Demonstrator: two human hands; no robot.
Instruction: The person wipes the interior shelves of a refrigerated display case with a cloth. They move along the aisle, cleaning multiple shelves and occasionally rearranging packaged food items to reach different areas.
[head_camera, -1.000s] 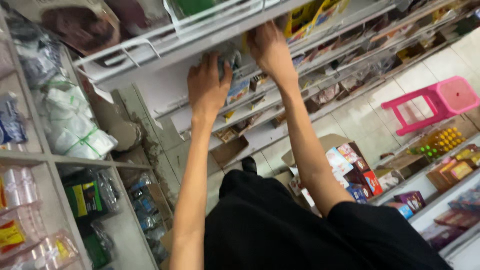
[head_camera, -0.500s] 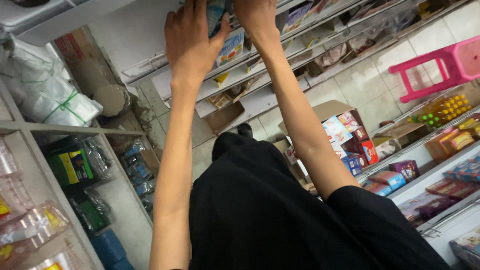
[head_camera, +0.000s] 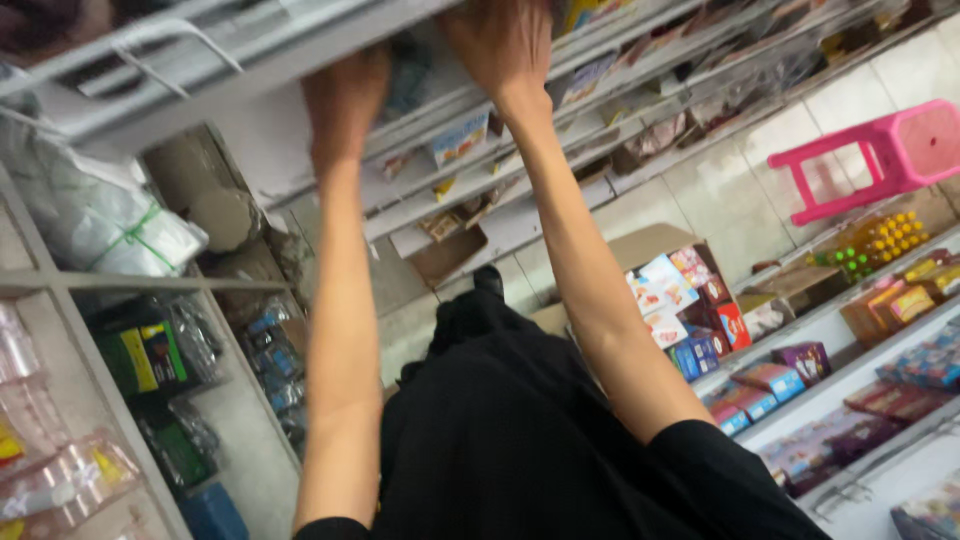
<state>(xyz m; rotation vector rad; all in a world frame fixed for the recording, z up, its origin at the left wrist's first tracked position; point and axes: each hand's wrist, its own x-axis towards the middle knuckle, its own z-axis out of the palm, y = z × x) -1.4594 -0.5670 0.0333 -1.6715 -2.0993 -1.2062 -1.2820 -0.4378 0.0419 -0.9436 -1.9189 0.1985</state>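
Both arms stretched up: left hand (head_camera: 345, 100) and right hand (head_camera: 500, 40) press a dark packet (head_camera: 408, 75) between them at the white shelf (head_camera: 250, 50) edge, probably steadying it; blur hides the finger grip.

Motion blur smears both hands; the right hand's (head_camera: 500, 40) fingers are cut off by the top edge.
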